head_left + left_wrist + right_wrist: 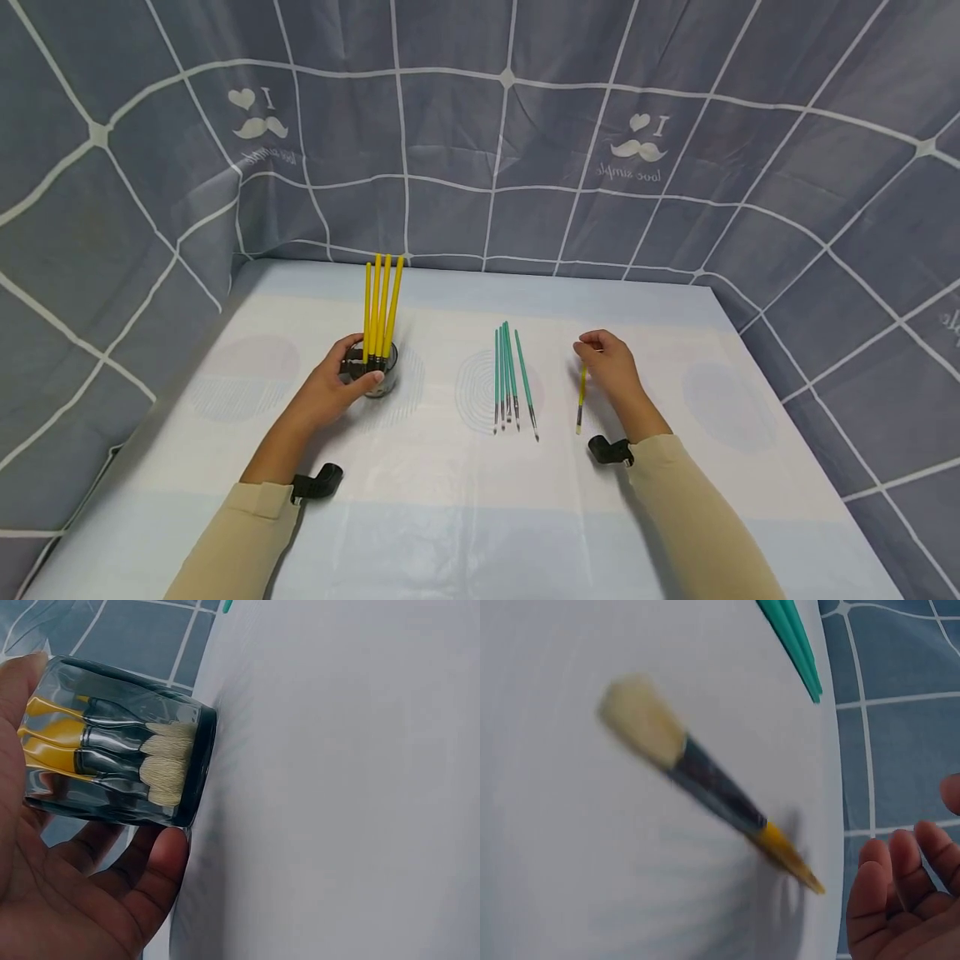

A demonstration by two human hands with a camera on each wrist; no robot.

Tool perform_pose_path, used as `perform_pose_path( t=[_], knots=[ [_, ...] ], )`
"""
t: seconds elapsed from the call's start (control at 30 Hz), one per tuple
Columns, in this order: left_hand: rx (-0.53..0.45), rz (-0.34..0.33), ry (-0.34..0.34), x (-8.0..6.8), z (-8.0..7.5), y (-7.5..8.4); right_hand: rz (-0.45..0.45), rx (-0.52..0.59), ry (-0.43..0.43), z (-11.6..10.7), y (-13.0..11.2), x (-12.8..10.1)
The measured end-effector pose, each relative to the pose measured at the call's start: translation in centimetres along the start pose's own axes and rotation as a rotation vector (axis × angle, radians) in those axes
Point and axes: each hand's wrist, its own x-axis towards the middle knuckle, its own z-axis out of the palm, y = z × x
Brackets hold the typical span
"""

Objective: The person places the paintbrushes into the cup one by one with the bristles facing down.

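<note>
My left hand (341,387) grips a clear glass cup (381,377) standing on the table; the left wrist view shows my fingers (82,892) curled round the cup (120,742). Several yellow-handled brushes (381,304) stand in it, bristles down (169,761). My right hand (611,367) has curled fingers pinching the upper end of one more yellow brush (581,404), whose bristles point toward me. This brush (705,784) is blurred in the right wrist view, with my fingers (900,900) beside its handle. Several teal brushes (510,379) lie side by side between my hands.
The pale table (450,508) is walled on three sides by a grey-blue checked cloth (480,167). Teal brush handles (795,649) reach toward the far edge. Black wrist mounts sit on both beige sleeves (697,517).
</note>
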Motion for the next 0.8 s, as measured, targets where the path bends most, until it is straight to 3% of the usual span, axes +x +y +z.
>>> perform_pose_path(
  t=[0.4, 0.8],
  knots=[
    [0.012, -0.019, -0.005, 0.0, 0.0, 0.2, 0.108, -0.204, -0.023, -1.6, 1.8, 0.3],
    [0.028, -0.022, -0.002, -0.1, 0.1, 0.1, 0.059, -0.366, -0.087, -1.2, 2.0, 0.9]
  ],
)
